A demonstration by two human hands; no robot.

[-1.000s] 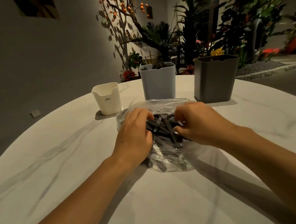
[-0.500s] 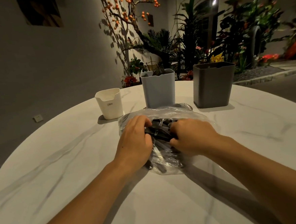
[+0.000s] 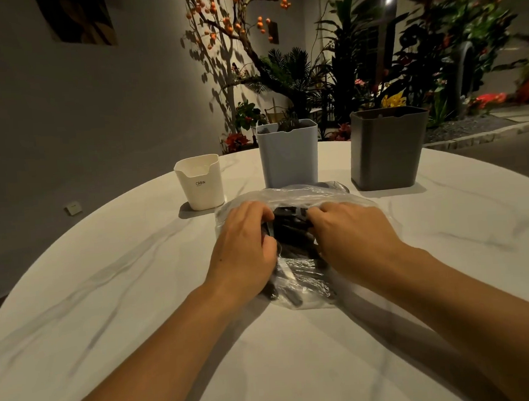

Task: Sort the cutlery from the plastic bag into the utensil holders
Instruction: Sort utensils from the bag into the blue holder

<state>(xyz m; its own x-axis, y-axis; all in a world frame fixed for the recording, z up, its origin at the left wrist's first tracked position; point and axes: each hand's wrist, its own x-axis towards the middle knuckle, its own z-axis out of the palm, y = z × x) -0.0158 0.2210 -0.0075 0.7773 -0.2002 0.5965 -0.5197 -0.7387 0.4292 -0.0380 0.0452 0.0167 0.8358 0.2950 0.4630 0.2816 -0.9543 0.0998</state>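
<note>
Cutlery [image 3: 291,226] in one plastic bag [image 3: 307,286] under two hands, three holders behind.

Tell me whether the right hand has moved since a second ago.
Yes. The right hand has slid left over the plastic bag, closing toward the left hand, judged against the dark holder.
</note>
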